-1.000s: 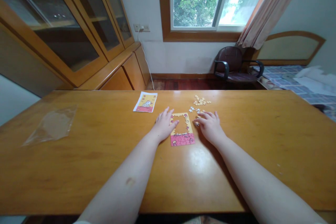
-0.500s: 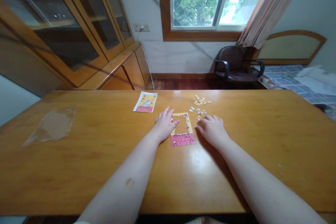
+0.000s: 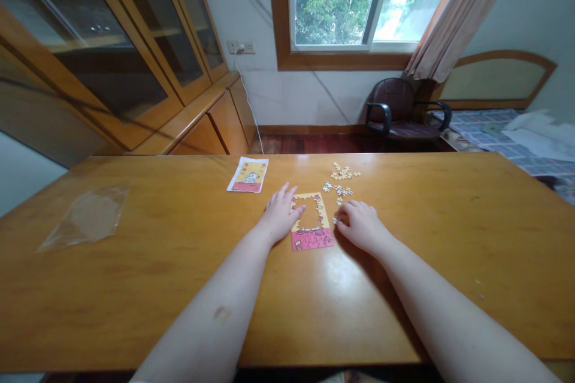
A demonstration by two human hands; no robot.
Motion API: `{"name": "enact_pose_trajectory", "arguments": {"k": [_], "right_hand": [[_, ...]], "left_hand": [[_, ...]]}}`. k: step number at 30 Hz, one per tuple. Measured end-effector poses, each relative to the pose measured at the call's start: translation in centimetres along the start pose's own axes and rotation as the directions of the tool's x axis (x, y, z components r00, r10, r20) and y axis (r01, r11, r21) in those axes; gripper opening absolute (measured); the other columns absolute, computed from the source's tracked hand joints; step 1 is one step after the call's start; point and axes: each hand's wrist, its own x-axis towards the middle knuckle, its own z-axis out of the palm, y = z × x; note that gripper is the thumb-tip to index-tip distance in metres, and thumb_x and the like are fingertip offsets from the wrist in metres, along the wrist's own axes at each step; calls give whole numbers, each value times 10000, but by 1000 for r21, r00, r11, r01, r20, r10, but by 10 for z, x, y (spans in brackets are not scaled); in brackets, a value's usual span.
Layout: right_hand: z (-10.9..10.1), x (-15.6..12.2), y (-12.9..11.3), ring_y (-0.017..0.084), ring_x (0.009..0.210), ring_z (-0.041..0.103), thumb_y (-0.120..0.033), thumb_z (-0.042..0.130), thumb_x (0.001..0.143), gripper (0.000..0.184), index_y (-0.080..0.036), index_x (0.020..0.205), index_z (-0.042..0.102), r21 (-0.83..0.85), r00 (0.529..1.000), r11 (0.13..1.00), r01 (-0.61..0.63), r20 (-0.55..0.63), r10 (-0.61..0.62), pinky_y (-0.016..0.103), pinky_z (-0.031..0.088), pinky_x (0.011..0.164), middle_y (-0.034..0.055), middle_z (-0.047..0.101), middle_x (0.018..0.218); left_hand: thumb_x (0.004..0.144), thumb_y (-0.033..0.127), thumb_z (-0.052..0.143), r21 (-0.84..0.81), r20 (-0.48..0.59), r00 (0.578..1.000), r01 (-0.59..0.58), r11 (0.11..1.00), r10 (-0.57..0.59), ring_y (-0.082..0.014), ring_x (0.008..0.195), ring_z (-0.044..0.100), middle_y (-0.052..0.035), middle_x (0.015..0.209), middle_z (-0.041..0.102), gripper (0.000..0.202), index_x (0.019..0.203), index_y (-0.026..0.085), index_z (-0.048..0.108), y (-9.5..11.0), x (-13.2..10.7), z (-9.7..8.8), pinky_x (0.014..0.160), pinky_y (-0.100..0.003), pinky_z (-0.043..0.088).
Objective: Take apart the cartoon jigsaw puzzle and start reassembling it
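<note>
A small jigsaw puzzle (image 3: pixel 313 238), yellow-framed with a pink bottom band and an unfilled middle, lies flat on the wooden table (image 3: pixel 179 263). My left hand (image 3: pixel 281 212) rests open and flat against the puzzle's left edge, thumb touching the frame. My right hand (image 3: pixel 360 224) sits just right of the puzzle, its fingers curled together in a pinch at a small loose piece (image 3: pixel 336 220) on the table. More loose pieces (image 3: pixel 342 174) are scattered just beyond the puzzle.
A reference picture card (image 3: pixel 248 175) lies left of the puzzle, further back. A clear plastic bag (image 3: pixel 85 217) lies at the table's far left. Behind the table are a wooden glass-door cabinet (image 3: pixel 135 60), a dark armchair (image 3: pixel 395 111), a window and a bed.
My right hand's fingers have curled from spread to a pinch and drawn back slightly beside the puzzle's right edge. The left hand has stayed put.
</note>
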Motion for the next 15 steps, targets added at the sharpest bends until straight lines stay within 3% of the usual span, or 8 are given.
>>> {"name": "enact_pose_trajectory", "arguments": {"k": [4, 15], "right_hand": [[-2, 1, 1, 233, 963, 545, -334, 559, 826, 174, -228, 918, 662, 8, 1000, 1000, 2, 31, -2, 341, 343, 799, 68, 636, 977], [-2, 0, 1, 189, 836, 596, -223, 618, 731, 83, -193, 801, 650, 91, 991, 995, 46, 118, -57, 281, 420, 752, 58, 663, 876]], "left_hand": [[885, 481, 432, -6, -3, 1000, -3, 1000, 3, -289, 1392, 259, -149, 1524, 252, 603, 1403, 179, 360, -1, 0, 1, 1127, -476, 237], [888, 472, 425, 7, 10, 1000, -1, 1000, 1, -291, 1395, 250, -155, 1524, 249, 603, 1404, 166, 358, -1, 0, 1, 1127, -482, 238]]}}
